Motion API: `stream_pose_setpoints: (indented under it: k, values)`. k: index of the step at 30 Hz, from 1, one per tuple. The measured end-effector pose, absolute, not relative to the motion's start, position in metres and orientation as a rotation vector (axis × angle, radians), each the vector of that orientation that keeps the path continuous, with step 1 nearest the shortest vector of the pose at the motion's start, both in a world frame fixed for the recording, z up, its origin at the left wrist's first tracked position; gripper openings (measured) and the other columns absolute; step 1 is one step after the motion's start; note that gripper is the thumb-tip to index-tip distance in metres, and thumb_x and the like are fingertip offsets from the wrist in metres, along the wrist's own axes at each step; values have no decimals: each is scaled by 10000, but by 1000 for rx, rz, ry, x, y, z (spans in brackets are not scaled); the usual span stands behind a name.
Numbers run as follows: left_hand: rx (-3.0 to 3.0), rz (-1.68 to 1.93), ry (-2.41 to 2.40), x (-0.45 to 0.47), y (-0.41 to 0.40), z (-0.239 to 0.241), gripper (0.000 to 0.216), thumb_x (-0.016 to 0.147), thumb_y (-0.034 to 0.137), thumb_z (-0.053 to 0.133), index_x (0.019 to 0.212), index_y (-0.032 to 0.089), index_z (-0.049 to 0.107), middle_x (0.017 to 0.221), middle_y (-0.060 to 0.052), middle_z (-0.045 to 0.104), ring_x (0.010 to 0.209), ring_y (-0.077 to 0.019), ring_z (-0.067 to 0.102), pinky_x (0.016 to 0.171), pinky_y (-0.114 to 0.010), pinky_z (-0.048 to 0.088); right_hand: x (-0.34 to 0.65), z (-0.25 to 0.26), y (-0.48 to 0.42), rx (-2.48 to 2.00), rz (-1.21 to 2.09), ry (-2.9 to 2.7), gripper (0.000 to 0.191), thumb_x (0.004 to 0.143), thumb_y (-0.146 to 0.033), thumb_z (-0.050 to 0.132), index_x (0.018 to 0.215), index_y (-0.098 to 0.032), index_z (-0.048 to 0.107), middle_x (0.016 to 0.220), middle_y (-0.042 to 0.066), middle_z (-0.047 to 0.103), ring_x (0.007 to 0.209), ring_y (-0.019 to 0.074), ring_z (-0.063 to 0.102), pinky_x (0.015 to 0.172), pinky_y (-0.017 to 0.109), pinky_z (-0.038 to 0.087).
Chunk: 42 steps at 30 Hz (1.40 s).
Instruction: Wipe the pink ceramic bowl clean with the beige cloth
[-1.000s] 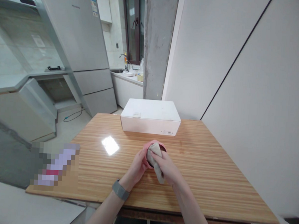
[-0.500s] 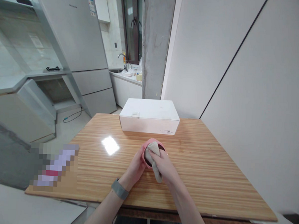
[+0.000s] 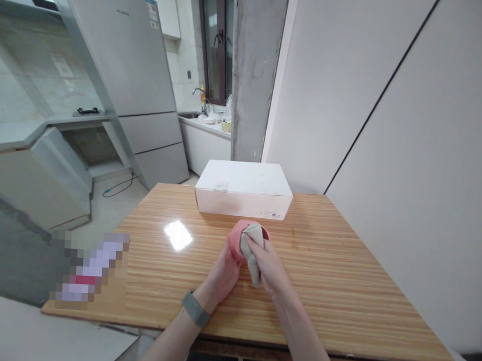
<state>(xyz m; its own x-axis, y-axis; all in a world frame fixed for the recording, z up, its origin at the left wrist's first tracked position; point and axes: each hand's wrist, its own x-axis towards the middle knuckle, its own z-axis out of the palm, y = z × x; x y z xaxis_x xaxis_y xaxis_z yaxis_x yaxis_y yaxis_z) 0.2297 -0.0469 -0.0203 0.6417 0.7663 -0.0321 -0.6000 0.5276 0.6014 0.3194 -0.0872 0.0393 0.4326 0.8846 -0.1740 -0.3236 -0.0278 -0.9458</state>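
Observation:
Above the wood-grain table [image 3: 340,293], my left hand [image 3: 224,268] is closed round the left side of a pink bowl-like vessel [image 3: 236,238]. The vessel is tipped toward me; its inside looked dark a moment earlier and is now mostly covered. My right hand [image 3: 272,268] grips a grey-beige cloth [image 3: 254,270] and presses it at the vessel's mouth. Part of the cloth hangs down below my right fingers. Whether the vessel's underside touches the table is hidden.
A white cardboard box [image 3: 242,203] stands at the table's far edge, just beyond the vessel. A pixelated lilac patch [image 3: 94,270] covers the table's left end. A white wall [image 3: 387,172] rises on the right, and a grey fridge [image 3: 129,72] stands behind at left.
The vessel has turned so that more of its pink outer wall shows. Both hands and the cloth have shifted slightly right; the cloth now covers more of the opening. The view has moved slightly.

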Motion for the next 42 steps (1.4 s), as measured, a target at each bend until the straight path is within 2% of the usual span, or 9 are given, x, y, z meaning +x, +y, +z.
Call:
stream_pose_setpoints:
  k: [3, 8, 13, 21, 28, 31, 35, 38, 42]
  values:
    - [567, 793, 291, 229, -48, -20, 555, 907, 509, 516, 1320, 141, 569, 1432, -117, 519, 1399, -249, 369, 1177, -359, 243, 321, 43, -89, -1319, 994, -798, 296, 706, -418, 674, 855, -162, 681, 838, 63, 691, 850, 224, 640, 753, 307, 487]
    - [458, 750, 294, 221, -50, -16, 350, 908, 366, 538, 1159, 163, 672, 1291, -89, 640, 1315, -248, 480, 1118, -353, 336, 320, 53, -96, -1489, 775, -1325, 188, 799, -264, 497, 711, -187, 643, 781, 55, 656, 804, 232, 566, 743, 332, 419]
    - [460, 699, 297, 219, -49, -20, 640, 870, 627, 487, 1246, 125, 613, 1221, -149, 669, 1240, -308, 548, 1064, -423, 398, 313, 60, -105, -1535, 745, -1522, 202, 702, -108, 437, 719, -208, 612, 752, 24, 640, 754, 210, 545, 707, 305, 382]
    - [431, 731, 261, 220, -49, -21, 483, 914, 492, 514, 1224, 141, 632, 1234, -104, 674, 1248, -255, 549, 1117, -381, 342, 311, 47, -101, -1382, 904, -1194, 200, 789, -329, 551, 739, -187, 682, 782, 44, 667, 823, 236, 586, 780, 334, 448]
    - [437, 686, 236, 220, -50, -19, 541, 876, 554, 546, 1219, 146, 640, 1279, -105, 649, 1340, -277, 455, 1141, -386, 307, 300, 47, -101, -1225, 1036, -585, 431, 657, -491, 751, 953, -182, 699, 970, 88, 725, 986, 234, 665, 900, 345, 492]
    - [458, 664, 213, 221, -50, -19, 598, 874, 583, 527, 1248, 126, 621, 1337, -114, 607, 1389, -281, 384, 1157, -373, 286, 296, 45, -100, -1172, 1023, -513, 449, 643, -517, 764, 949, -195, 697, 968, 77, 731, 1022, 224, 665, 936, 336, 482]
    - [507, 729, 268, 222, -49, -20, 524, 900, 499, 539, 1276, 139, 602, 1397, -101, 556, 1385, -248, 390, 1147, -338, 300, 302, 46, -101, -1234, 1019, -579, 430, 668, -484, 746, 966, -177, 696, 1039, 95, 721, 1066, 247, 641, 963, 353, 460]
    - [520, 729, 293, 223, -48, -23, 442, 916, 429, 535, 1247, 149, 625, 1340, -100, 604, 1281, -234, 506, 1071, -326, 389, 312, 51, -104, -1311, 1019, -665, 384, 690, -442, 722, 959, -169, 699, 1037, 93, 717, 1043, 250, 639, 924, 336, 466]
    - [594, 736, 425, 222, -49, -24, 393, 897, 418, 524, 1144, 157, 682, 1128, -92, 713, 970, -221, 652, 743, -296, 525, 325, 54, -107, -1374, 1091, -805, 340, 697, -453, 695, 864, -157, 701, 841, 63, 717, 866, 238, 655, 772, 316, 487]
